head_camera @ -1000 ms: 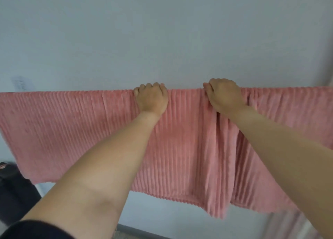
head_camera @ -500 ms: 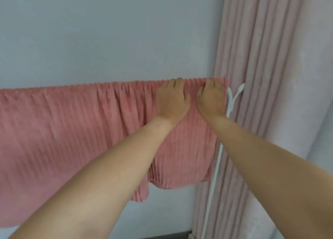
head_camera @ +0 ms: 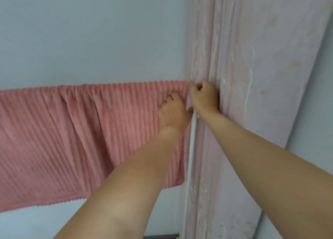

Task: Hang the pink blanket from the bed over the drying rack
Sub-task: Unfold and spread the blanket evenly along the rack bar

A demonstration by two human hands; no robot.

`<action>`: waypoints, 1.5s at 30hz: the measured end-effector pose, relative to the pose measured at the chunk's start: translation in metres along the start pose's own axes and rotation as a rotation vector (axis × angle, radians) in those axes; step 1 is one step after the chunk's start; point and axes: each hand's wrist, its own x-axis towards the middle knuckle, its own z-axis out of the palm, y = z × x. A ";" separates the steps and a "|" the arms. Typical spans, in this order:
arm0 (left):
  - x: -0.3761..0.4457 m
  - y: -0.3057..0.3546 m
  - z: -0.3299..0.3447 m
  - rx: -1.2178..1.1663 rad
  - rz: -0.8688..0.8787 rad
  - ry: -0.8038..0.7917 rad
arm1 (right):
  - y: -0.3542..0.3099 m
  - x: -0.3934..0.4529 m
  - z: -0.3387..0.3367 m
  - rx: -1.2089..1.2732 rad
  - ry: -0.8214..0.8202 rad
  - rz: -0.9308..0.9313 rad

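The pink ribbed blanket (head_camera: 90, 130) hangs over the top bar of the drying rack, spread from the left edge of the view to the rack's white upright pole (head_camera: 191, 148). The bar itself is hidden under the cloth. My left hand (head_camera: 173, 112) lies on the blanket's right end just below the top, fingers curled into the fabric. My right hand (head_camera: 203, 98) grips the blanket's upper right corner at the top of the pole, fingers curled round the edge.
A pale pink curtain (head_camera: 252, 94) hangs right behind and beside the pole. A pale blue-grey wall (head_camera: 90, 31) stands behind the blanket. A dark skirting strip shows at the bottom near the pole's foot.
Both hands have slid right along the top edge to the blanket's right end. The right hand now reaches the corner at the pole, and the left hand sits lower on the cloth.
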 end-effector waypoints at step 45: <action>0.055 -0.026 -0.073 0.018 0.332 -0.037 | -0.030 -0.002 0.007 -0.702 0.009 -0.281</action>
